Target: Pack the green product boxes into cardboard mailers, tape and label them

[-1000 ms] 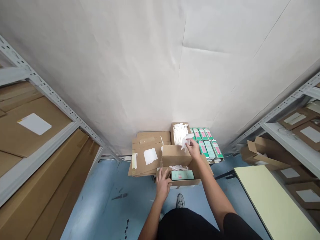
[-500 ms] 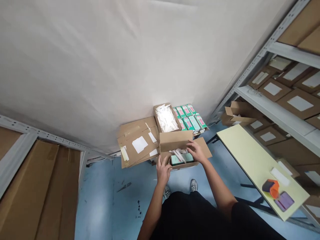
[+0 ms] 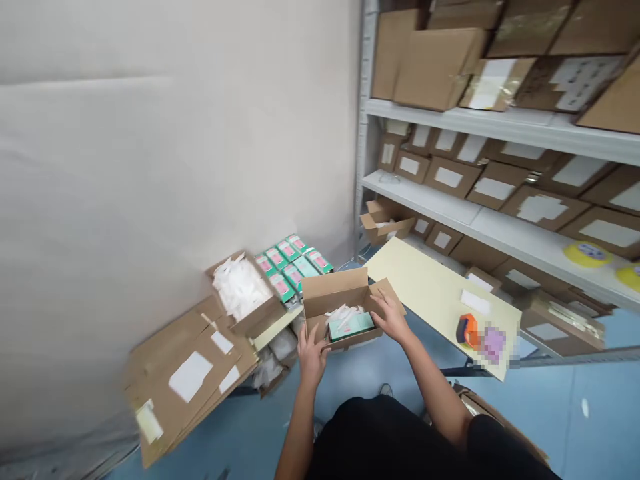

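An open cardboard box (image 3: pixel 334 301) is held up in front of me between my two hands. My left hand (image 3: pixel 311 355) grips its left front corner, fingers over the rim. At the right end my right hand (image 3: pixel 391 316) holds the wall beside a folded-out flap. A pale green carton (image 3: pixel 359 325) lies inside along the front wall. Several slim white packets (image 3: pixel 342 313) rest on and behind it. The undersides of both hands are partly hidden.
Left stand a box of white packets (image 3: pixel 241 288), rows of green-and-pink cartons (image 3: pixel 285 262) and flattened cardboard (image 3: pixel 200 373). On the right, a pale yellow table (image 3: pixel 415 280) bears an orange tape dispenser (image 3: pixel 468 331). Metal shelving (image 3: pixel 480 123) full of boxes stands behind it.
My view has swung right, bringing more shelving into sight. The cardboard box, still between both hands, has moved right, away from the flattened cardboard and closer to the yellow table.
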Motion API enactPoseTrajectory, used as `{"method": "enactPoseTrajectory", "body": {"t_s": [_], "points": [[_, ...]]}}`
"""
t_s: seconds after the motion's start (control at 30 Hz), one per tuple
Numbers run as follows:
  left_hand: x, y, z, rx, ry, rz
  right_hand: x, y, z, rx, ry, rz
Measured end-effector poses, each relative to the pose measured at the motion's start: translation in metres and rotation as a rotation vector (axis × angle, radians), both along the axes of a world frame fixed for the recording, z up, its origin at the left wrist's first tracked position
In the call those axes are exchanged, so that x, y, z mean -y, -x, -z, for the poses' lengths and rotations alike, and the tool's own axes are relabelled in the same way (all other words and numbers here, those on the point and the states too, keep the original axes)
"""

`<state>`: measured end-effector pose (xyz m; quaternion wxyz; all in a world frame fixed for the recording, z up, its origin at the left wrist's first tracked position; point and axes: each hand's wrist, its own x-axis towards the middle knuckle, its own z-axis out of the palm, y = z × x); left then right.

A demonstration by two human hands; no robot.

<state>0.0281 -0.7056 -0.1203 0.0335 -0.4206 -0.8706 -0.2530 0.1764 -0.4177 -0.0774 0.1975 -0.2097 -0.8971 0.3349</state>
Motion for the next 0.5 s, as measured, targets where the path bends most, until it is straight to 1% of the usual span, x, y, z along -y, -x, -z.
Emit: {"method": "enactPoseTrajectory", "body": {"t_s": [0.13,0.27,0.4,0.5], "points": [[-0.092,-0.014,0.001,0.003,0.0,0.116,-0.073,-0.06,0.001,0.004,-0.081,0.182],[-0.18,-0.028,0.002,0.008,0.007,0.28,-0.127,-0.119,-0.002,0.015,-0.159,0.357],[-0.25,-0.037,0.007,0.031,0.011,0.441,-0.158,-0.166,0.003,0.052,-0.187,0.536],[-0.294,-0.034,0.016,0.04,-0.004,0.54,-0.169,-0.184,0.013,0.075,-0.175,0.648]]}}
